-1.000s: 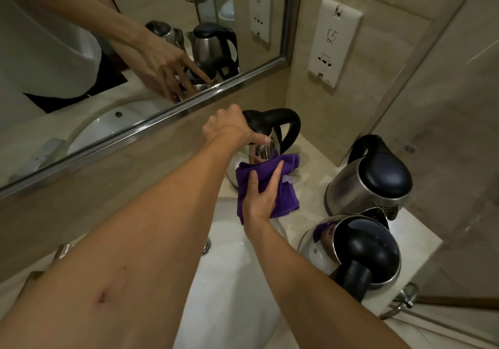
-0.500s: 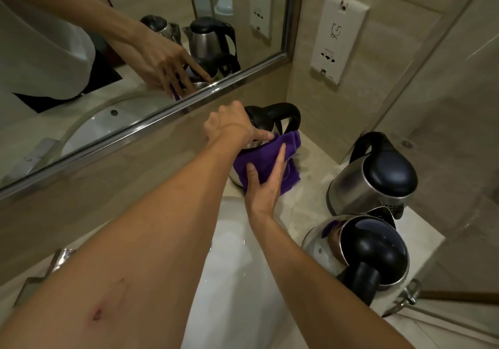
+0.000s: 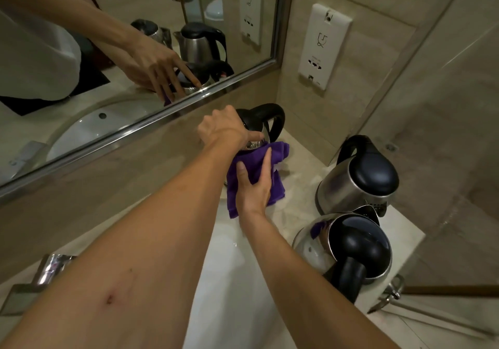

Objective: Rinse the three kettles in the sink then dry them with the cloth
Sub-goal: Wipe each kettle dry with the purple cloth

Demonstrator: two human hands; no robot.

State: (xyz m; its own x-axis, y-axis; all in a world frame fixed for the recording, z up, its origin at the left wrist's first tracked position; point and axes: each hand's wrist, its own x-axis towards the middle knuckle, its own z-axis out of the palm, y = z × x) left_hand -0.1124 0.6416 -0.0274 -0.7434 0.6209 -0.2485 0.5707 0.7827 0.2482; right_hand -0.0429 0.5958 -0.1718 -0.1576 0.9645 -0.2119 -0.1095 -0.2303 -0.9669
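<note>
Three steel kettles with black lids and handles stand on the counter right of the sink [image 3: 221,267]. The far kettle [image 3: 272,122] sits by the mirror; my left hand [image 3: 224,130] grips its lid from above. My right hand [image 3: 253,184] presses a purple cloth [image 3: 272,181] flat against that kettle's near side, covering most of its body. A second kettle [image 3: 356,184] stands upright at the right. The third kettle [image 3: 348,246] stands nearest, its handle toward me.
A mirror [image 3: 135,51] runs along the back wall and reflects the kettles and my hand. A white wall socket [image 3: 324,46] is on the right wall. The chrome tap [image 3: 51,267] is at the lower left. A metal door handle [image 3: 391,292] juts out at the lower right.
My right hand slid the cloth up the far kettle's side, then back down a little. My left hand stayed on the lid. The other two kettles did not move.
</note>
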